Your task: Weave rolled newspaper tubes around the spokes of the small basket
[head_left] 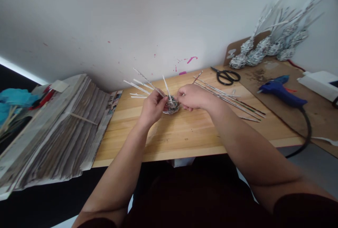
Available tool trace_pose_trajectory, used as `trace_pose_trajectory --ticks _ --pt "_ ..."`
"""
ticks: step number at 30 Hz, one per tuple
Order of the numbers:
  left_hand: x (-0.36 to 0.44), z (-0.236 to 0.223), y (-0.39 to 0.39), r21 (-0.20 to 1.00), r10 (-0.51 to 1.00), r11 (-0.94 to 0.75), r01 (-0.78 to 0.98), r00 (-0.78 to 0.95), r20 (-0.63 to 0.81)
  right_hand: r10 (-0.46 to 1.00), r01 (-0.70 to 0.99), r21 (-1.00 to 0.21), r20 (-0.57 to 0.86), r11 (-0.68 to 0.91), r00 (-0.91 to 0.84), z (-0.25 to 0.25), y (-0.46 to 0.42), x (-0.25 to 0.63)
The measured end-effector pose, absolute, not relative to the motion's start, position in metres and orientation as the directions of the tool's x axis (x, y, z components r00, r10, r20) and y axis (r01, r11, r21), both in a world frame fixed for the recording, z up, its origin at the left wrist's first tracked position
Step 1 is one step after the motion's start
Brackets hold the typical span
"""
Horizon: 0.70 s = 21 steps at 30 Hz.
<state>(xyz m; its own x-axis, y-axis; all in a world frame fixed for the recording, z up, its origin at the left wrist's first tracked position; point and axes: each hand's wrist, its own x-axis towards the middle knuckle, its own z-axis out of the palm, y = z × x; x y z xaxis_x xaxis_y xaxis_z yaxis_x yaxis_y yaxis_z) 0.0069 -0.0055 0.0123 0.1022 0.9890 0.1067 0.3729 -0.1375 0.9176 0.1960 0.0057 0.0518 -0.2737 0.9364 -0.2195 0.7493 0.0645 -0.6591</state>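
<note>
Printed paper, by the look of it, made up the small woven piece (172, 107), and there it was, on the wooden table (179, 140), right between the two hands! We had the left hand (152, 107) in tight, thumb and fingers pinching the piece at its left edge. Opposite, the right hand (194, 96) had its fingertips bunched together near the rim; whether they pinched anything, we couldn't tell. We judged this to be weaving around the pale spokes (167, 87). The next move, we reckoned, called for a steady left grip and a snug, gentle pull from the right, with no spoke bent. And those spokes were the awkward bit: most fanned out leftward behind the left hand, one rising between the hands! Over on the right we spotted loose paper sticks (239, 105), partly hidden by the right forearm (232, 136), with black scissors (224, 75) beyond. A blue glue gun (285, 93) lay well apart, woven shapes (246, 48) stood behind, and a newspaper stack (60, 129) flanked the left.
</note>
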Motion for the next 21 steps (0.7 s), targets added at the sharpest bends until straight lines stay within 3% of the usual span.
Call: trace_pose_trajectory --ticks 3,9,21 --pt "0.008 0.01 -0.007 0.901 0.979 -0.196 0.387 0.123 0.16 0.95 0.787 -0.613 -0.203 0.066 -0.238 0.052 0.005 0.197" --pt "0.011 0.012 -0.01 0.885 0.975 -0.223 0.41 0.114 0.193 0.965 0.817 -0.514 0.126 0.263 -0.231 0.051 0.007 0.199" --pt "0.007 0.002 -0.009 0.875 0.961 -0.277 0.397 0.108 0.255 0.941 0.558 -0.791 0.066 0.252 -0.332 0.029 0.018 0.185"
